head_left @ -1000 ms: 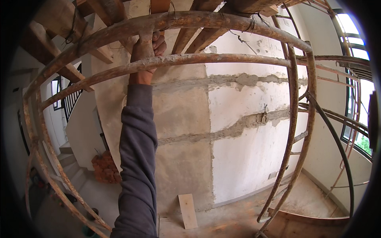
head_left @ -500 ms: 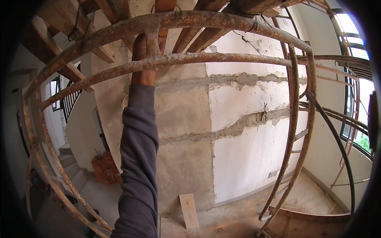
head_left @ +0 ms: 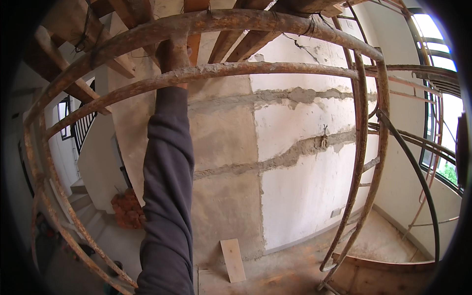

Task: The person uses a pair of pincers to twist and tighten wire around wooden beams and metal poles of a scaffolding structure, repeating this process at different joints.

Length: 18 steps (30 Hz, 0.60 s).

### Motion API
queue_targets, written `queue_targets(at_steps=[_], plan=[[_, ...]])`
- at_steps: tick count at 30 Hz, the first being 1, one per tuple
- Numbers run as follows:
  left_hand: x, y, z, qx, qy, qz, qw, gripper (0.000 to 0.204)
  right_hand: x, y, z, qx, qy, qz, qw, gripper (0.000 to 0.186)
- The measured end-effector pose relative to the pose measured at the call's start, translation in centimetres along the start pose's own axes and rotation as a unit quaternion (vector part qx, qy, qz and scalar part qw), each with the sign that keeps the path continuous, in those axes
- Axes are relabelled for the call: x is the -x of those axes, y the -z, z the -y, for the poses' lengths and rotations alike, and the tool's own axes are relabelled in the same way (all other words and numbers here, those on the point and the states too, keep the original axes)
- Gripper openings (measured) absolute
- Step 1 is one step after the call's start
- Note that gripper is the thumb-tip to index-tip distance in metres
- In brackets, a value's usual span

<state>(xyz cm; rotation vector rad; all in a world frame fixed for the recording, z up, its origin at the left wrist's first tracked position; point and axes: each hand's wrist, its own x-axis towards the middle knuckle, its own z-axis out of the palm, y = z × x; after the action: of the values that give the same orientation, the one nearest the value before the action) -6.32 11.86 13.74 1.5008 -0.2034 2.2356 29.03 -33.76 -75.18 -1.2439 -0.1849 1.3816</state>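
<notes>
Head view has a short steel post [head_left: 179, 53] joining the scaffold frame's upper tube [head_left: 255, 20] to its lower tube [head_left: 280, 69], toward their left ends, with the left hand [head_left: 164, 55] just behind it, near a wooden batten [head_left: 194, 48]. The fingers are mostly hidden, so whether they grip anything I cannot tell; the right hand is out of view. A dark sleeve [head_left: 167, 187] rises from below, its cuff near the lower tube. More timbers [head_left: 121, 65] jut past the upper tube's left part, and dark wire [head_left: 298, 44] hangs under its right part. Beyond stands a patchy wall [head_left: 223, 132], a loose board [head_left: 232, 260] near its bottom edge. If a poorly tied batten shifted, it could pinch the knuckles against the post; crusted tubes could scrape the wrist, and wire ends could snag the cuff.
</notes>
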Motion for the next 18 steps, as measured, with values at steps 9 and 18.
queue_targets(at_steps=[9, 18], plan=[[4.5, 0.9, 3.2, 0.089, 0.178, -0.093, 0.976, 0.021, 3.4, 1.2, -4.3, 0.009, 0.006, -0.072, 0.997, 0.068], [5.6, 11.5, 1.2, -0.291, -0.124, 0.067, 0.946, 0.023, 14.3, 6.7, -12.8, 0.241, 0.015, -0.205, 0.949, 0.067]])
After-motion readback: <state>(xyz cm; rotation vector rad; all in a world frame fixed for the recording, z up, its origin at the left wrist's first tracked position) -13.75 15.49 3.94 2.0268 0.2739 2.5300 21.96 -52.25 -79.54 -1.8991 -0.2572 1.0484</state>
